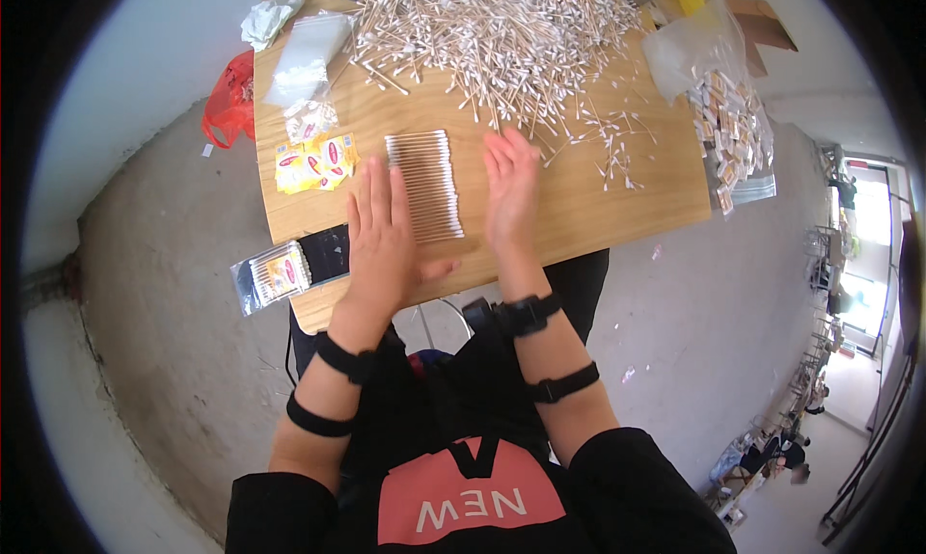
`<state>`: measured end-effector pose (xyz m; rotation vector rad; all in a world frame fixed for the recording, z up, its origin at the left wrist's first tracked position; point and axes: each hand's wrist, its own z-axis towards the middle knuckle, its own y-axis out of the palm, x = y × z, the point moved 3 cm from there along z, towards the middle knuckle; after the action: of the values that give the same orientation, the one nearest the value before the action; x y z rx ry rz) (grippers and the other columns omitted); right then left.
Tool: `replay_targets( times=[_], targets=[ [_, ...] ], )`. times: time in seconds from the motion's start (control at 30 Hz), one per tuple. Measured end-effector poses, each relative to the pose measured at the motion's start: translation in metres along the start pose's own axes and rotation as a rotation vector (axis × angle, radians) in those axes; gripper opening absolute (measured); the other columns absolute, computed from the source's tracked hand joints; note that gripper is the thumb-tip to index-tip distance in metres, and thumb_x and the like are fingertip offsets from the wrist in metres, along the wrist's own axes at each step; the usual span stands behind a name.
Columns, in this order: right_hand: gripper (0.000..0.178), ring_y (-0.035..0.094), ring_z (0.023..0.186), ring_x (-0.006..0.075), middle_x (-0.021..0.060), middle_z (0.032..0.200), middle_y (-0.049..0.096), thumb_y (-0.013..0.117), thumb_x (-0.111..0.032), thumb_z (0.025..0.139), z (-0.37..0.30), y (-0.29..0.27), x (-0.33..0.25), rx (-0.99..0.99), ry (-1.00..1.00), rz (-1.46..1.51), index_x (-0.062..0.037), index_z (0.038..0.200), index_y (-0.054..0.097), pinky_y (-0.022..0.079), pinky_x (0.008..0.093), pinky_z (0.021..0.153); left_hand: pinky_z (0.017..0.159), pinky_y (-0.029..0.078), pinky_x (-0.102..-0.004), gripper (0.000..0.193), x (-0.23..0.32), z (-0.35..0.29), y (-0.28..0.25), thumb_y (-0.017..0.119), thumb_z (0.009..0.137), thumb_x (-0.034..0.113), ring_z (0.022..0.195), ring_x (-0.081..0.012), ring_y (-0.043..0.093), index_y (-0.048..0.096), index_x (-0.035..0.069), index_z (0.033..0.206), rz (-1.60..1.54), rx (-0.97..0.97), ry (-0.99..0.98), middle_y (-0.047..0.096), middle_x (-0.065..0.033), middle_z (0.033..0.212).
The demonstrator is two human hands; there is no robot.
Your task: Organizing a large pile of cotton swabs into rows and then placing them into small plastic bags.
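Observation:
A neat row of cotton swabs (424, 185) lies side by side on the wooden table (588, 216). Along the row's left edge my left hand (381, 236) rests with its fingers stretched out and its thumb apart. It appears to touch the swab ends there. My right hand (511, 188) is to the right of the row, a short gap away, palm turned inward and fingers extended, slightly curled. Its fingertips reach the near edge of a large loose heap of cotton swabs (492, 33). I see nothing held in either hand.
Yellow-and-white printed cards (313, 163) lie left of the row, below clear plastic bags (309, 57). A filled swab pack (280, 272) sits by a black flat object (326, 250) at the front left corner. A bag of packed swabs (733, 139) hangs at the right edge.

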<state>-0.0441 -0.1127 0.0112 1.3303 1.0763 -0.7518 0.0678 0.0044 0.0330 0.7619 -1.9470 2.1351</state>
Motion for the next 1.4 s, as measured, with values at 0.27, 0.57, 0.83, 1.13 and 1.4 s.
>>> replay_targets(
  times=[0.27, 0.57, 0.83, 1.13, 1.4],
  targets=[
    [0.051, 0.046, 0.124, 0.0262, 0.0184, 0.129, 0.047, 0.036, -0.036, 0.103, -0.051, -0.015, 0.009, 0.016, 0.028, -0.042, 0.0081, 0.128, 0.043, 0.035, 0.0386, 0.109, 0.115, 0.016, -0.0529, 0.127, 0.028, -0.028, 0.014, 0.084, 0.049, 0.053, 0.144, -0.0358, 0.019, 0.026, -0.006, 0.145, 0.055, -0.011, 0.027, 0.021, -0.0231, 0.154],
    [0.016, 0.057, 0.079, 0.0268, 0.0117, 0.085, 0.055, 0.061, -0.007, 0.086, -0.043, -0.002, -0.003, -0.177, -0.362, -0.97, -0.0116, 0.098, 0.069, 0.047, 0.0368, 0.067, 0.115, 0.017, -0.0517, 0.121, 0.028, -0.031, 0.027, 0.076, 0.055, 0.062, 0.144, -0.032, 0.022, 0.03, -0.006, 0.143, 0.133, 0.027, 0.046, 0.026, -0.0213, 0.153],
    [0.011, 0.059, 0.073, 0.0279, 0.008, 0.081, 0.055, 0.063, -0.009, 0.084, -0.043, 0.004, -0.005, -0.173, -0.336, -1.116, -0.0157, 0.089, 0.069, 0.048, 0.0393, 0.061, 0.115, 0.014, -0.0552, 0.128, 0.025, -0.03, 0.023, 0.08, 0.049, 0.062, 0.145, -0.0349, 0.017, 0.027, -0.005, 0.144, 0.117, -0.003, -0.006, 0.02, -0.0235, 0.154],
    [0.013, 0.059, 0.073, 0.0278, 0.008, 0.082, 0.055, 0.062, -0.008, 0.082, -0.037, 0.001, -0.005, -0.221, -0.281, -1.101, -0.0176, 0.088, 0.069, 0.048, 0.0398, 0.061, 0.116, 0.009, -0.0551, 0.135, 0.023, -0.027, 0.016, 0.082, 0.046, 0.063, 0.146, -0.0357, 0.01, 0.022, -0.004, 0.147, 0.172, -0.147, -0.035, 0.014, -0.0231, 0.156],
    [0.014, 0.059, 0.071, 0.0282, 0.0083, 0.081, 0.054, 0.061, -0.008, 0.083, -0.036, 0.004, -0.006, -0.241, -0.29, -1.125, -0.0172, 0.09, 0.068, 0.048, 0.0403, 0.061, 0.115, 0.009, -0.0556, 0.138, 0.022, -0.027, 0.021, 0.084, 0.044, 0.06, 0.146, -0.0371, 0.009, 0.02, -0.005, 0.147, 0.155, -0.145, -0.024, 0.013, -0.0238, 0.155]
  ],
)
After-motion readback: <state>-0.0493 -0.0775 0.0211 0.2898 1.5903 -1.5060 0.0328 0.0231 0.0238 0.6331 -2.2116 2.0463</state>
